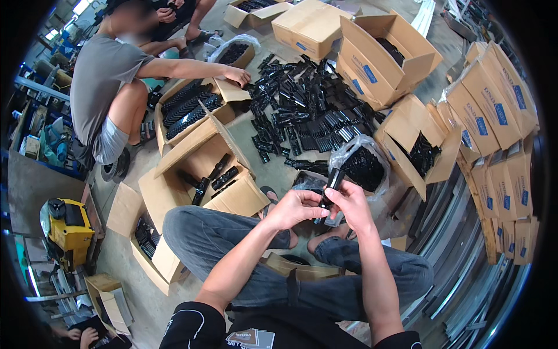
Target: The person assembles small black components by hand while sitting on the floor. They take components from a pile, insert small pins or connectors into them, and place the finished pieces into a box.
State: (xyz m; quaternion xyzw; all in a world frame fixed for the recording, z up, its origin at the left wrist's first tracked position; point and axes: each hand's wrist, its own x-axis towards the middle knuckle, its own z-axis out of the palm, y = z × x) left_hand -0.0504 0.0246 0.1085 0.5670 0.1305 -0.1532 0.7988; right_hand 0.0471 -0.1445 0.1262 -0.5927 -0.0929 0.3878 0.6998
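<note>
In front of my lap, a shiny black elongated part (335,177) stands tilted between my two hands. My left hand (294,209) pinches its lower end with thumb and fingers. My right hand (351,202) is closed around its middle. The part's exact kind cannot be made out. Just beyond my hands are a clear plastic bag (343,156) of small black pieces and a wide heap of similar black parts (314,110) on the floor. To the left, an open carton (232,200) has a few black parts inside.
A co-worker in a grey shirt (110,75) squats at the far left, one hand at the heap's edge. Open cartons (383,64) stand beyond and to the right. Stacked cartons (494,110) and long metal bars (453,273) line the right. A yellow machine (70,230) is at the left.
</note>
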